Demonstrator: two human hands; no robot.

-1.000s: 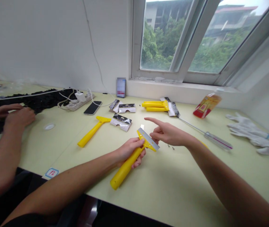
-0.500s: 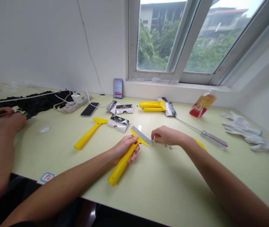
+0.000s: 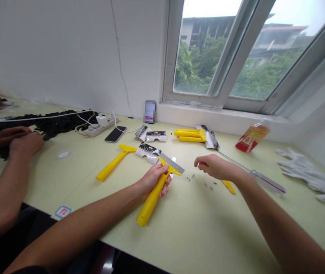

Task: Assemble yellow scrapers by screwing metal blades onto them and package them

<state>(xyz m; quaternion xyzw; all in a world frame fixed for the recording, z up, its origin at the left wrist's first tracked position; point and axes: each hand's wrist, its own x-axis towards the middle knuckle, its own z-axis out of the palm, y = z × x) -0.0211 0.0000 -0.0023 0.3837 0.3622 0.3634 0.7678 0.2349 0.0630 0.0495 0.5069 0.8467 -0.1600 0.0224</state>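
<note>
My left hand (image 3: 154, 180) is wrapped round the neck of a yellow scraper (image 3: 151, 201). The scraper's grey metal blade (image 3: 174, 163) points away from me, and the handle slants toward the table's front edge. Over the table to the right hovers my right hand (image 3: 215, 166), its fingers loosely bent with a gap between them; nothing shows in them. Small metal nuts (image 3: 189, 178) lie just below and left of it. Small screws (image 3: 211, 188) lie under its wrist side. A yellow plastic piece (image 3: 228, 187) is partly hidden by my right forearm.
Another yellow scraper handle (image 3: 112, 164) lies left, beside black-and-white cards (image 3: 148, 151). More yellow handles (image 3: 190, 135) are at the back. A screwdriver (image 3: 266, 182), a bottle (image 3: 252, 137) and white gloves (image 3: 302, 169) are right. A phone (image 3: 115, 134) and another person's hands (image 3: 27, 142) are left.
My right hand has lifted away from the nuts and drawn to the right, so the nuts and screws show more clearly. My left hand still holds the scraper. The view has shifted slightly.
</note>
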